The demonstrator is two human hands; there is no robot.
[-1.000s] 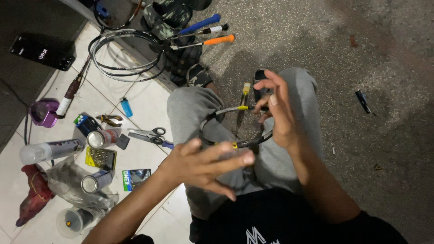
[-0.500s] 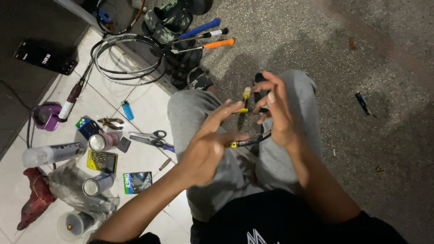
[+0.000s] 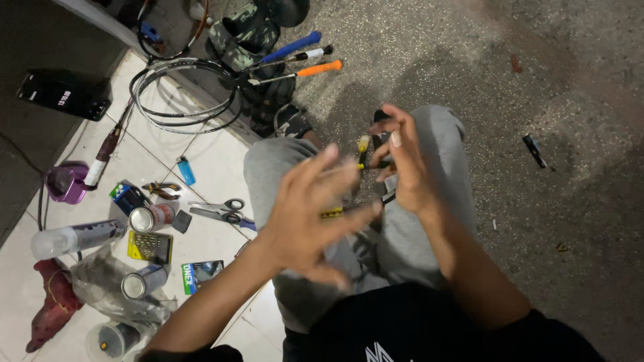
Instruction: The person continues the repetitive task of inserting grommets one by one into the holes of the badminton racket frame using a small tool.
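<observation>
The person sits with both knees in grey trousers (image 3: 429, 221) drawn up, over a dark speckled concrete floor (image 3: 550, 100) on the right and a white tiled floor (image 3: 201, 161) on the left. On the far left of the tiles lie thin black racket frames (image 3: 184, 94), and past them, at the far edge, three racket handles in blue, black-white and orange (image 3: 295, 57) rest against a camouflage bag (image 3: 248, 33).

The left hand (image 3: 312, 214) is raised over the lap, motion-blurred, with its fingers spread wide and holding nothing that I can see. The right hand (image 3: 402, 164) is a little farther and to the right, above the right knee; its fingers are bent together and pinch a thin dark racket shaft with yellow marks (image 3: 365, 165), which is between the two hands, over the knees. A second dark piece with a yellow band (image 3: 333, 213) shows just near the left fingertips, but I cannot tell if the hand touches it.

On the tiles, left of the legs, smaller things are scattered: a clear plastic bottle (image 3: 74, 238), two metal cans (image 3: 151, 218), grey scissors (image 3: 218, 209), small pliers (image 3: 161, 189) and a blue lighter (image 3: 186, 170). A small black object (image 3: 534, 149) lies alone on the concrete, far right.
</observation>
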